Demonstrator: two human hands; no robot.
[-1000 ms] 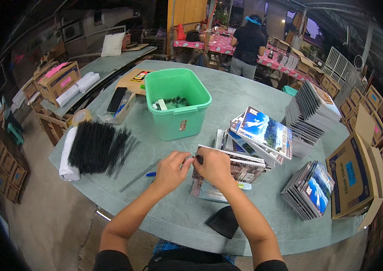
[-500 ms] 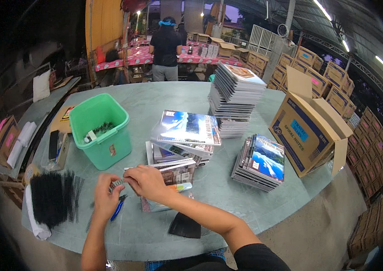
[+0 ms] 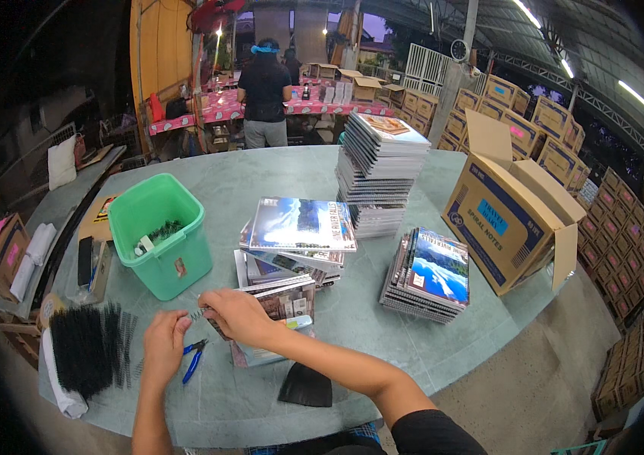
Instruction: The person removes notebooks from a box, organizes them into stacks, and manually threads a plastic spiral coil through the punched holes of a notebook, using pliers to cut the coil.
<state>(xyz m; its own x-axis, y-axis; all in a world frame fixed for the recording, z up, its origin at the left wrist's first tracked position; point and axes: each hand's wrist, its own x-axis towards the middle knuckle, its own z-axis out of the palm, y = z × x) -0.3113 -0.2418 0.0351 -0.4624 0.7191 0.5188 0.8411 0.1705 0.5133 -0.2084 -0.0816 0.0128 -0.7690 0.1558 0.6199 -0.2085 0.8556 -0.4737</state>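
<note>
A short spiral binding coil (image 3: 197, 313) spans the gap between my two hands. My left hand (image 3: 165, 341) pinches one end between thumb and fingers. The fingertips of my right hand (image 3: 237, 317) close on the other end, beside the edge of a notebook with a brown photo cover (image 3: 292, 302); they partly hide the coil there. Just below my hands lies a pair of blue-handled cutting pliers (image 3: 194, 362). A thick bundle of black spiral coils (image 3: 83, 350) rests at the left on a white wrap. Notebooks with blue mountain covers (image 3: 299, 223) are stacked loosely beyond my right hand.
A green bin (image 3: 163, 262) holding coil scraps stands behind my left hand. Farther right are a tall notebook stack (image 3: 379, 178), a shorter stack (image 3: 428, 273) and an open carton (image 3: 500, 220). A black pad (image 3: 305, 385) lies near the front edge. Another person (image 3: 265, 91) stands far behind.
My left hand has drawn slightly left and down, and more of the coil shows between my hands. The view has shifted a little. The pliers now show more fully.
</note>
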